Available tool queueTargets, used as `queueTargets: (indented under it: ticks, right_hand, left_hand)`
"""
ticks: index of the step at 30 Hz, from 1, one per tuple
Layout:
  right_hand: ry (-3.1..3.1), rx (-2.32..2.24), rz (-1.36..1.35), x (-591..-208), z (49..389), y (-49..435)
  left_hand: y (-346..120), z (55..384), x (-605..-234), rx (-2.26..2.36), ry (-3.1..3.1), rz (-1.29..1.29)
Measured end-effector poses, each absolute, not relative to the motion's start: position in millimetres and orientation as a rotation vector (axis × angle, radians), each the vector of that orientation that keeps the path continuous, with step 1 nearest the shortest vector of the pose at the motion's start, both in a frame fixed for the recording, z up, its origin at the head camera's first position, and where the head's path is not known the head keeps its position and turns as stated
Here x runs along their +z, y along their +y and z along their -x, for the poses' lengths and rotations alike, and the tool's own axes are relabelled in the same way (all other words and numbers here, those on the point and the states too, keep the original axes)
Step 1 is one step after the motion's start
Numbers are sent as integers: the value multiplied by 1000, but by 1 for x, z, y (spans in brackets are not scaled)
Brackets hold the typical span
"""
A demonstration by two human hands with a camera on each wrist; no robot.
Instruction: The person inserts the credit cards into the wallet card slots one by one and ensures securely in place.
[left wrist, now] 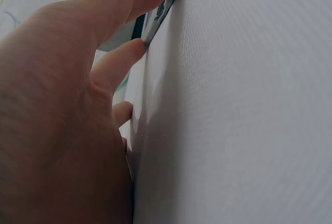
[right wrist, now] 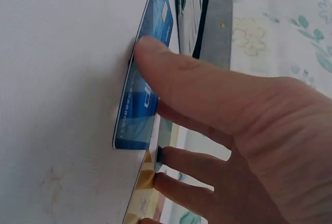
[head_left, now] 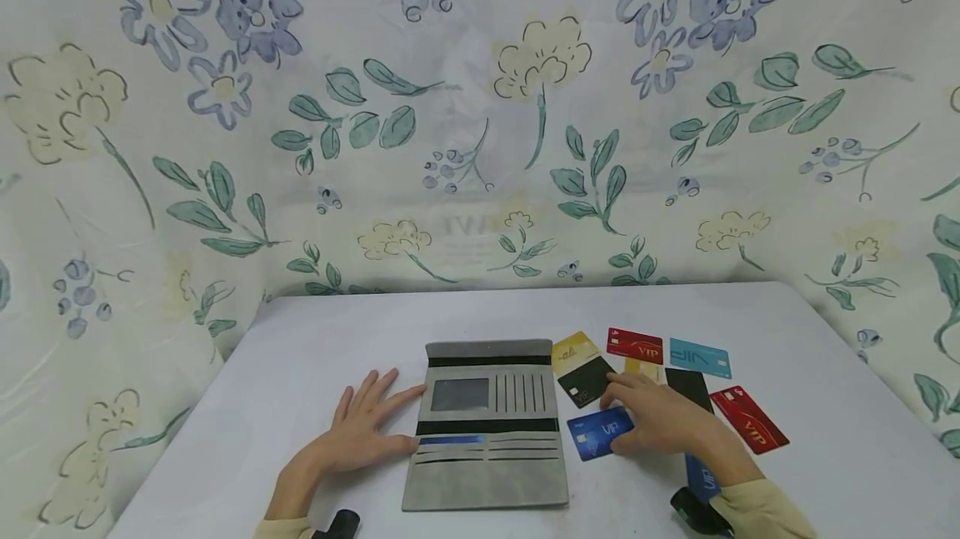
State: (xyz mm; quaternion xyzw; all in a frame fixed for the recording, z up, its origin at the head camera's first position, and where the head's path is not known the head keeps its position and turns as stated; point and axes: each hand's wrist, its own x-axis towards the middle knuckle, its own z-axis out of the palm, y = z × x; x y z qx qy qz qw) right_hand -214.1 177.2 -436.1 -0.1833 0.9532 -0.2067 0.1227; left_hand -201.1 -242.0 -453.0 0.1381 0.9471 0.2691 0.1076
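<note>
An unfolded grey card wallet (head_left: 487, 485) lies in the middle of the table, with a clear window above and card slots below. A blue strip of a card (head_left: 452, 441) shows in its upper left slot. With fingers spread, my left hand (head_left: 360, 426) rests at the wallet's left edge, thumb and index fingertip touching it. To the wallet's right, my right hand (head_left: 663, 414) holds a blue VIP card (head_left: 597, 432) between thumb and index finger. In the right wrist view the thumb lies across this card's printed face, and the index finger is partly hidden behind it.
Around my right hand lie a gold card (head_left: 574, 350), black card (head_left: 585, 383), red card (head_left: 634, 346), light blue card (head_left: 700, 357) and second red card (head_left: 750, 420). Another blue card (head_left: 701, 476) lies partly under my right forearm. A flowered cloth (head_left: 480, 147) hangs behind the white table (head_left: 360, 322).
</note>
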Motion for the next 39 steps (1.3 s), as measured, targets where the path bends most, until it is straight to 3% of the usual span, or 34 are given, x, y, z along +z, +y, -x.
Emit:
queueTargets:
  ticks: [23,35,39]
  right_hand:
    - [2841,-686,439,-431,215,173]
    - [2671,-993,744,-424,221,187]
    - [2630,-1119,700,-422,223,184]
  left_hand:
    - [-241,200,-453,828,2802,-420]
    - [-241,200,-452,766,2788,-421]
    - [-241,200,-453,768,2803,-429]
